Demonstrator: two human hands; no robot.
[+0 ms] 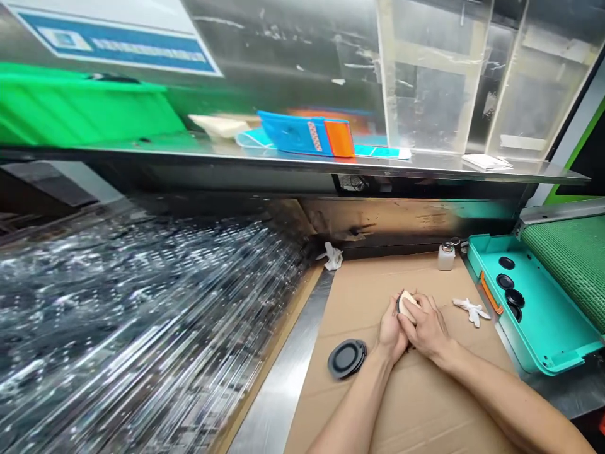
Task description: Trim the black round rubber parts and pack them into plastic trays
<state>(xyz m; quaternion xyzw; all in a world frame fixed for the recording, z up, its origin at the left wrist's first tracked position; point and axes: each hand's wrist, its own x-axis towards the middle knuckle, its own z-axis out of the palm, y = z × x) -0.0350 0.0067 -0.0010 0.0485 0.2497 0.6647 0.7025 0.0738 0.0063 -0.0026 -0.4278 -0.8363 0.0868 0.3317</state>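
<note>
Above the cardboard sheet, my two hands are together. My left hand (392, 329) is closed around a dark round part (399, 304), of which only a thin edge shows. My right hand (428, 326) grips a cream-coloured pad (407, 306) and presses it against that part. Whether the pad is sponge or folded cloth I cannot tell. Left of my left forearm lies a black round disc-shaped part (347, 359) with a raised ring, apparently stacked on another.
A teal tray (558, 328) holding several black round parts (514, 297) stands at right, beside a green conveyor belt (571, 258). A small white bottle (445, 257) and white crumpled scraps (471, 311) lie on the cardboard (363, 290). Plastic-wrapped goods (165, 328) fill the left. A metal shelf (425, 167) overhangs.
</note>
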